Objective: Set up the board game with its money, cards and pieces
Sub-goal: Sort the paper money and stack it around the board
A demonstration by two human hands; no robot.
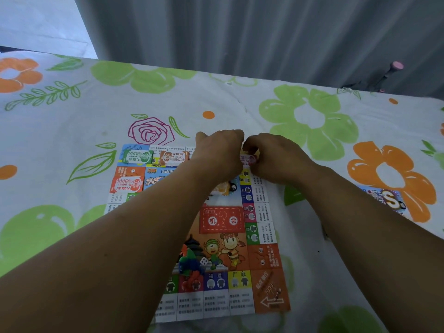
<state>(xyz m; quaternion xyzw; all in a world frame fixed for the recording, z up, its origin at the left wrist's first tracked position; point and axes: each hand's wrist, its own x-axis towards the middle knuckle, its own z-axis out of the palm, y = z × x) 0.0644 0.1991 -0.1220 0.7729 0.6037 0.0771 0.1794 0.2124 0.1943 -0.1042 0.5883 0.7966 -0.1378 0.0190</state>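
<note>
1. Flowered sheet [72, 121], under the board [264, 258] and all round it: soft, rumpled ground. Danger here: any lean or tug puckering the cloth and tipping whatever sits on the board.
2. Board itself: thin printed paper, weighed down by nothing but its own load. Both forearms crossing low over its middle, so one dragged wrist probably enough to crease or skew it.
3. Right hand [274, 157], over the board's far right corner: fingers bent inward, apparently pinching a red-and-white wad of notes [248, 161] right at that corner. A slack pinch there, and off go the notes, fanning past the board's far edge.
4. Left hand [219, 150], just beside it at the board's far edge: fingers curled down, tips hidden behind the knuckles. Impossible to tell whether gripping the wad too or nothing at all.
5. Printed packet [386, 198], well apart to the board's right: out of harm's way.
6. Green notes [138, 156] on the board's far left corner, orange notes [173, 156] next along the far edge, red notes [127, 185] on the left edge. Light paper, easily swept by a forearm pulling back.
7. Heap of pieces [188, 265] toward the board's near edge, close beside the left forearm: ripe for a knock.
8. Die [204, 261], just beside that heap: first to roll off the board if nudged.
</note>
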